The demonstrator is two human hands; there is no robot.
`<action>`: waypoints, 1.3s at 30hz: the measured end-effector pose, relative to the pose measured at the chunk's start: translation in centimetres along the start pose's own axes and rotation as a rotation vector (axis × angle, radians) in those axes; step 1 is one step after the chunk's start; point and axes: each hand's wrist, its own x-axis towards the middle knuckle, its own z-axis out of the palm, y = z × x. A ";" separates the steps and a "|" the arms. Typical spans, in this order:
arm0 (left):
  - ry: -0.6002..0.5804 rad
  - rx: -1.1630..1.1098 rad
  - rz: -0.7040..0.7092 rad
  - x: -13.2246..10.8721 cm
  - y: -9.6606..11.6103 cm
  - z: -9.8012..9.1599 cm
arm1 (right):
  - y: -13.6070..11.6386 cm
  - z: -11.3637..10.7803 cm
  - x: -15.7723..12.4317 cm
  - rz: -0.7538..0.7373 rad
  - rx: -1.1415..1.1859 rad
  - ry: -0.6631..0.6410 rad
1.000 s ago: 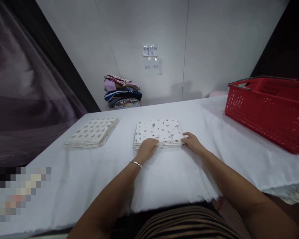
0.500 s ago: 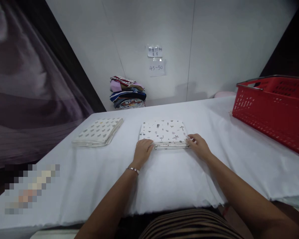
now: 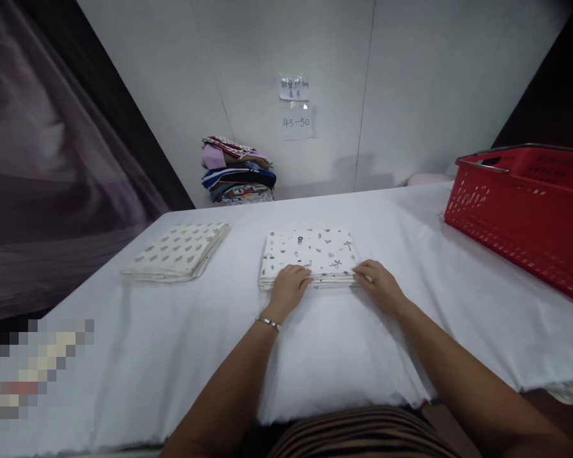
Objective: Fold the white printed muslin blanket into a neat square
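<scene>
A white folded cloth (image 3: 310, 248) printed with small grey plants and animals lies flat on the table, its layered folds facing me. My left hand (image 3: 290, 289) is closed over the middle of its front edge, fingers on top and thumb near the folds. At the front right corner, my right hand (image 3: 381, 285) pinches the edge between thumb and fingers. The undersides of the fingers are hidden. To the left lies a second folded cloth (image 3: 176, 251), cream with grey heart-like shapes, touched by neither hand.
A red plastic basket (image 3: 520, 216) with a metal handle stands at the right on the white-covered table (image 3: 210, 356). Behind the far edge, a pile of folded fabrics (image 3: 239, 175) rests against the wall, below paper notes (image 3: 297, 122). A dark curtain (image 3: 38, 159) hangs at the left.
My left hand has slid right along the cloth's front edge, from its left corner toward the middle. My right hand stays at the right corner. The view has shifted slightly.
</scene>
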 end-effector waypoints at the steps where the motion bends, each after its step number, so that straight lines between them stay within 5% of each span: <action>1: 0.005 -0.006 0.002 0.0 -0.1 0.0 | 0.0 0.1 0.0 0.004 0.002 0.007; 10: -0.002 0.025 0.016 0.1 -0.2 0.0 | -0.6 0.1 0.5 -0.179 -0.199 -0.029; 18: -0.017 0.059 0.008 0.3 0.0 0.1 | -0.8 0.4 0.9 -0.162 -0.341 -0.036; 39: 0.048 0.035 0.046 -0.2 -0.3 -0.2 | -0.9 -0.4 -0.1 -0.261 -0.284 -0.046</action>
